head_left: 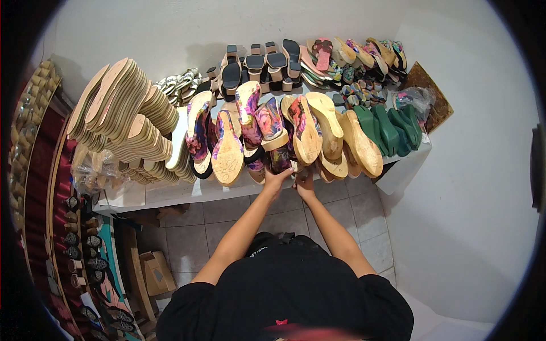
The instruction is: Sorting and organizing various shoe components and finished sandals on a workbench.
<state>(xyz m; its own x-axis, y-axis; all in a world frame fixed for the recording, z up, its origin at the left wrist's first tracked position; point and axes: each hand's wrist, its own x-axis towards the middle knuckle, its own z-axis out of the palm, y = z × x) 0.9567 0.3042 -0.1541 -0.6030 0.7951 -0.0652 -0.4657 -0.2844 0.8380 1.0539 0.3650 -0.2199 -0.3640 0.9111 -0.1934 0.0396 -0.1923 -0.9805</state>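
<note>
At the front edge of the table, my left hand [275, 182] is closed on a dark floral wedge sandal [280, 160], its fingers at the sandal's lower end. Close beside it, my right hand [305, 184] has curled fingers; what they hold is hidden. Just above stands another floral sandal [269, 120] with a pale sole. To the left are a floral-strapped sandal [198, 128] and a bare wooden-coloured sole [227, 153]. On the right, a sandal with a tan sole [307, 133] leans beside pale wedge soles [361, 145].
Tall stacks of flat soles [116, 105] crowd the left of the white table [153, 197]. Green shoe lasts [388, 132] stand at the right. Black-soled heeled sandals [256, 62] line the back. A shoe rack [74, 256] and a cardboard box [157, 273] are at lower left.
</note>
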